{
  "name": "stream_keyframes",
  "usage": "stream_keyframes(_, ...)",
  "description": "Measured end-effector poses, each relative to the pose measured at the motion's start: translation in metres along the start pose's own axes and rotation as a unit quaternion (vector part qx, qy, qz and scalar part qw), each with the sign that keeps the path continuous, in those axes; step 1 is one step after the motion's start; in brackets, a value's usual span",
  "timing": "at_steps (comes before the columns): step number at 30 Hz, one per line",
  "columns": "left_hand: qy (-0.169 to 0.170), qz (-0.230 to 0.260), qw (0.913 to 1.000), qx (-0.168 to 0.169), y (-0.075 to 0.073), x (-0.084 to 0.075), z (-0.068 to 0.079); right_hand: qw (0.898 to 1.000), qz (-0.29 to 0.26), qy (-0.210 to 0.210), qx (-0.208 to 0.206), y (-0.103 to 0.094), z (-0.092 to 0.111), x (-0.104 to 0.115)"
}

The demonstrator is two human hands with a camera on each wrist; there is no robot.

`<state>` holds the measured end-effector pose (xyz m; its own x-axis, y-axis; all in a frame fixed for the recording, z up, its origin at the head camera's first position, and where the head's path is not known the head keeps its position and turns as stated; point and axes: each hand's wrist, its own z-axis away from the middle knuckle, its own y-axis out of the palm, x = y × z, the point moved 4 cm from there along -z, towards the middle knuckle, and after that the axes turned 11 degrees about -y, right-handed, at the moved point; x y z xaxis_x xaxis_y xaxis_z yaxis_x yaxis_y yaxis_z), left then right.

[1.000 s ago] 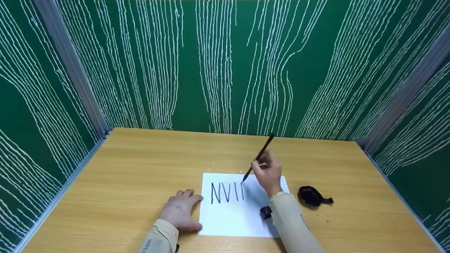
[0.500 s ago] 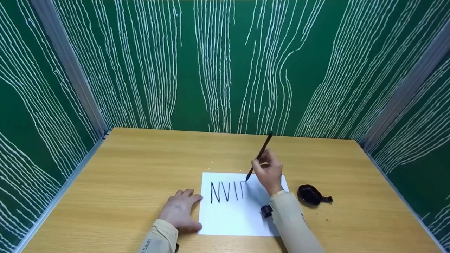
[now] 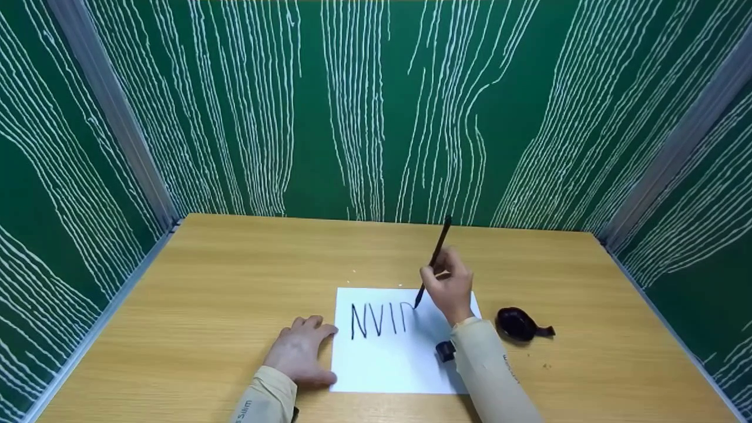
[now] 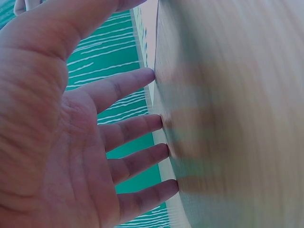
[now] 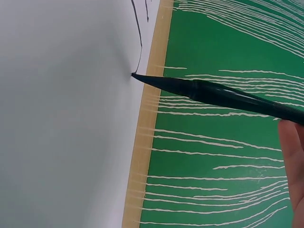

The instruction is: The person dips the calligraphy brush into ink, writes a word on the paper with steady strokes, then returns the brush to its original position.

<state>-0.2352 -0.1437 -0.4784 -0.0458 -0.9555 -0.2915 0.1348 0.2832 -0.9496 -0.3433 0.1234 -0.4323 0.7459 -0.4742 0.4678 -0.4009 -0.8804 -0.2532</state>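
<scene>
A: Right hand (image 3: 451,288)?
B: Pinching the brush (image 3: 435,258). Slim dark round shaft, glossy in the right wrist view, tapering to a fine point. Tip touches the paper (image 3: 376,373) at the end of a thin curved line, near the top edge.
A: Left hand (image 3: 298,351)?
B: Fingers spread, tips down on the table (image 3: 205,305). Thumb and index at the paper's left edge.
A: Materials?
B: Paper: smooth, matte white, flat. Table: yellowish wood grain, streaky. Block (image 3: 445,351): small, black, chunky, sitting on the paper beside the right sleeve (image 3: 490,370). Dish (image 3: 516,324): dark, shiny, rounded hollow with a stubby handle, on the table right of the paper. Sleeve: pale cloth, creased. Wall (image 3: 317,117): green, wavy white lines.
A: Marks?
B: Black strokes (image 3: 359,321), thin and angular: N, V, I, then an upright with a curve off its top.
A: Delta vs 1 s ago?
B: Tip was at the top of that last upright. Now it's further right and slightly lower; the curve is new. Brush stands steeper. Left hand, block and dish: same places on the table setup.
</scene>
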Motion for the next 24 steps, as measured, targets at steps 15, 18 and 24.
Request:
stream_keyframes(15,-0.01,0.004,0.9999,0.009,0.001,-0.001,-0.001,1.0,-0.013,-0.01,-0.003,-0.002,-0.001,0.003)
stream_keyframes(18,-0.012,0.003,0.9999,0.01,0.001,-0.001,-0.001,1.0,-0.013,-0.007,0.004,-0.003,-0.003,0.009)
stream_keyframes(24,-0.012,0.003,0.9998,0.013,0.0,-0.001,-0.002,1.0,-0.014,0.001,0.015,-0.008,-0.009,0.038)
